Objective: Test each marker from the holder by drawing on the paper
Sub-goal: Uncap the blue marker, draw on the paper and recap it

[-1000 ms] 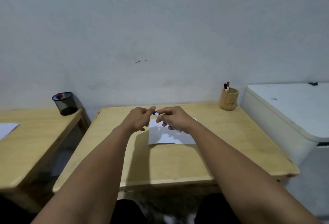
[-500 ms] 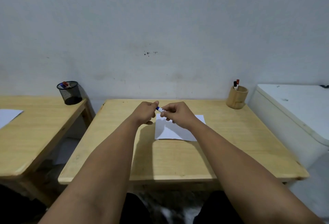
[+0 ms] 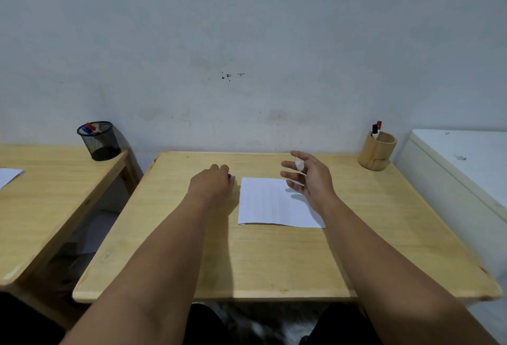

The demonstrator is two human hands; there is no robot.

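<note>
A white sheet of paper (image 3: 270, 204) lies flat in the middle of the wooden table (image 3: 274, 262). My left hand (image 3: 211, 184) rests as a fist just left of the paper, closed around a small blue marker cap (image 3: 229, 176) that peeks out by the fingers. My right hand (image 3: 308, 177) hovers over the paper's far right corner with fingers loosely spread, and a white marker (image 3: 299, 164) is held between them; most of its barrel is hidden. At the far right corner stands a wooden holder (image 3: 377, 154) with a black marker (image 3: 374, 129) and a red marker (image 3: 379, 125).
A second wooden table (image 3: 41, 202) stands to the left with a black mesh cup (image 3: 98, 141) of pens and a sheet of paper (image 3: 8, 176). A white appliance (image 3: 461, 169) borders the table on the right. The wall runs close behind.
My hands were joined over the paper on the blue-capped marker; they have pulled apart. The left hand moved left with the blue cap, the right hand moved right with the marker.
</note>
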